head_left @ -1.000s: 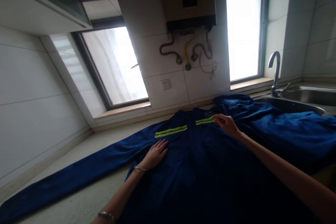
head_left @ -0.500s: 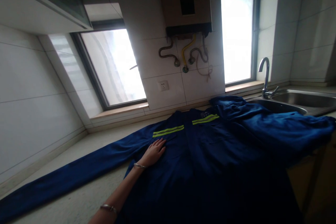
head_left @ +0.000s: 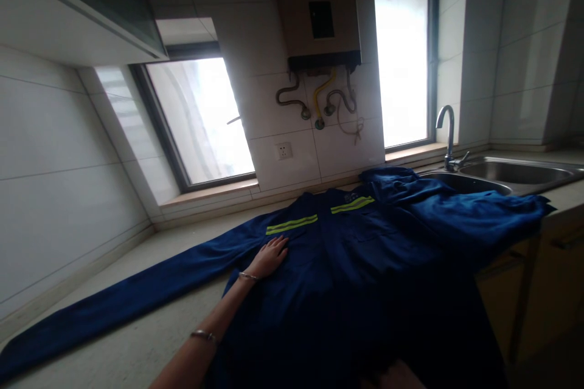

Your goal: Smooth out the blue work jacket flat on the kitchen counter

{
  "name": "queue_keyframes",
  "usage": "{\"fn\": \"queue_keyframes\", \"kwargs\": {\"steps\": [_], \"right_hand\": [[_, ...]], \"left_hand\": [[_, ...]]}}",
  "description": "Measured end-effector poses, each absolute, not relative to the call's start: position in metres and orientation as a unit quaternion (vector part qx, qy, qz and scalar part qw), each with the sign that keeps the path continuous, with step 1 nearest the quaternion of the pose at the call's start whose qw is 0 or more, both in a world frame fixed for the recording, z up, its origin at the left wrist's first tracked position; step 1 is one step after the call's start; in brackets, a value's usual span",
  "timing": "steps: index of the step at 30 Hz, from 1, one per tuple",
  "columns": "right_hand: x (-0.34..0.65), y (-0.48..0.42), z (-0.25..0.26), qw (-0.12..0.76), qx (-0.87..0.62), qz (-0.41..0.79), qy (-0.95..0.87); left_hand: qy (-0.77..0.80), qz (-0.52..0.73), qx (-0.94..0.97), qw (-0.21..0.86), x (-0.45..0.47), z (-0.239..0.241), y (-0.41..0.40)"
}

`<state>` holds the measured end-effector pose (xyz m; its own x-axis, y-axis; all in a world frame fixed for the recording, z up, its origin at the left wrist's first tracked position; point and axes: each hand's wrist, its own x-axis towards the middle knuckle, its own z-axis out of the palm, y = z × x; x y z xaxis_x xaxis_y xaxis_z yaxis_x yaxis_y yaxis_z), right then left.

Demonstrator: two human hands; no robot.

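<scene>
The left hand point(head_left: 269, 257) lies flat with fingers spread on the blue work jacket point(head_left: 365, 267), which is laid out on the worktop point(head_left: 150, 340). Its sleeve point(head_left: 114, 304) stretches away to this hand's left, and the yellow stripes point(head_left: 292, 224) lie just beyond the fingertips. The right hand point(head_left: 395, 375) barely shows at the jacket's near edge, and I cannot tell its grip.

Dark blue jacket point(head_left: 365, 267), neon-yellow stripes point(head_left: 292, 224)
</scene>
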<state>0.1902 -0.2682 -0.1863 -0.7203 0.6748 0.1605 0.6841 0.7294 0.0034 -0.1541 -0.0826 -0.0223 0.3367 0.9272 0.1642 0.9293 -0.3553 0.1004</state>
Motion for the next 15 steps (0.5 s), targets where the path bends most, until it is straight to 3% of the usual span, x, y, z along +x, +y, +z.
{"fn": "queue_keyframes", "kwargs": {"steps": [5, 10, 15], "right_hand": [[0.222, -0.281, -0.14, 0.08, -0.472, 0.12, -0.87], [0.264, -0.307, -0.088, 0.222, -0.513, 0.324, -0.763], [0.292, -0.319, -0.095, 0.324, -0.507, 0.466, -0.649]], "left_hand": [[-0.566, -0.099, -0.819, 0.008, -0.152, -0.02, -0.087], [-0.597, -0.095, -0.796, 0.031, -0.142, -0.013, -0.097], [-0.629, -0.139, -0.76, 0.088, -0.083, 0.034, -0.13]]}}
